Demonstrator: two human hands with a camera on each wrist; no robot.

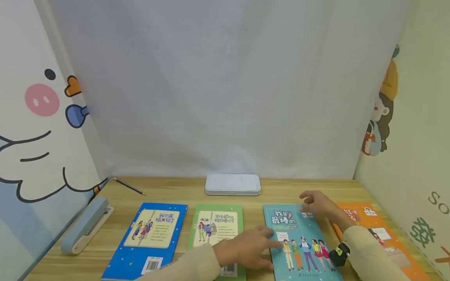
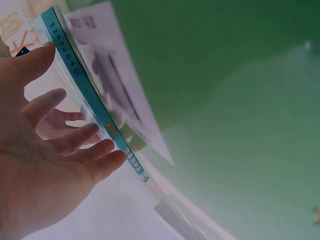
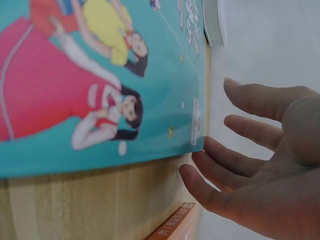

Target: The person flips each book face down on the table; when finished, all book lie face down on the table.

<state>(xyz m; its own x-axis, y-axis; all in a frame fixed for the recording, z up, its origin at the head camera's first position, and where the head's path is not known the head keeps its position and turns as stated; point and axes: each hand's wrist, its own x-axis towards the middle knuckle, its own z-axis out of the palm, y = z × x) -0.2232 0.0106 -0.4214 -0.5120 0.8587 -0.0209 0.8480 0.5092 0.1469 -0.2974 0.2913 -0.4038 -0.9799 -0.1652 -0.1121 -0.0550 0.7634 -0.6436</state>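
A teal book (image 1: 303, 230) with several cartoon children on its cover lies flat on the wooden table, right of the middle. My left hand (image 1: 247, 248) is at its left edge with the fingers loosely spread; in the left wrist view the fingertips lie along the book's spine (image 2: 85, 82). At the far right corner of the same book is my right hand (image 1: 321, 205), fingers apart and slightly bent. The right wrist view puts these fingers (image 3: 220, 162) by the cover's corner; whether they touch it I cannot tell. Neither hand grips anything.
A green book (image 1: 218, 210) and a blue book (image 1: 121, 265) lie to the left, an orange book (image 1: 404, 249) to the right. A stapler (image 1: 88, 226) stands at the left edge, with a pencil (image 1: 129, 186) behind. A white case (image 1: 233, 184) sits near the back curtain.
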